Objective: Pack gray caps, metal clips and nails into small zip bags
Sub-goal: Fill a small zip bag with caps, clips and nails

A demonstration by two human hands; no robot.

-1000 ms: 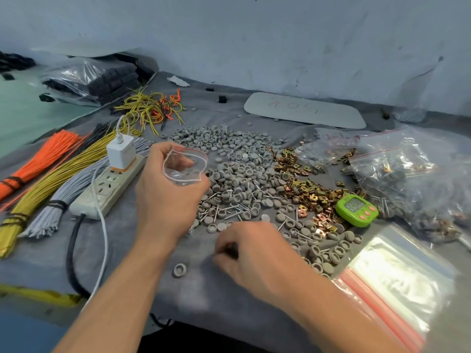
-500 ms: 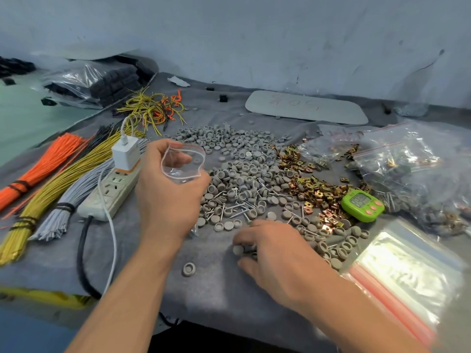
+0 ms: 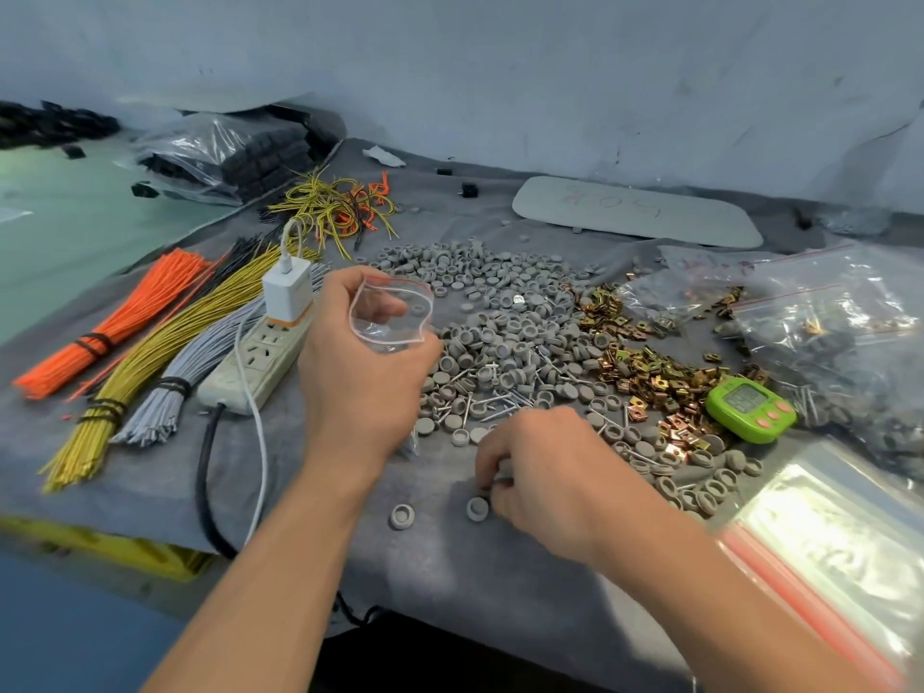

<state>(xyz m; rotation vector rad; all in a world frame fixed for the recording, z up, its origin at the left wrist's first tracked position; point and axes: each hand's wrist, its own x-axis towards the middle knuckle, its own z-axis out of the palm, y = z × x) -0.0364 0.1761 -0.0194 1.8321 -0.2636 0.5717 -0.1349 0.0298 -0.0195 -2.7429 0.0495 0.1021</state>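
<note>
My left hand (image 3: 360, 377) gripped the small zip bag (image 3: 391, 316) above the worktop (image 3: 450, 582), mouth held open. The bag looked empty. My right hand (image 3: 550, 475) was curled down beside a gray cap (image 3: 477, 508) at the near edge of the cap pile (image 3: 505, 312) — whether it already pinched one I could not tell. I judged it best to gather several caps per trip and keep the mouth wide. The large bags (image 3: 825, 337) at right held mixed parts.
</note>
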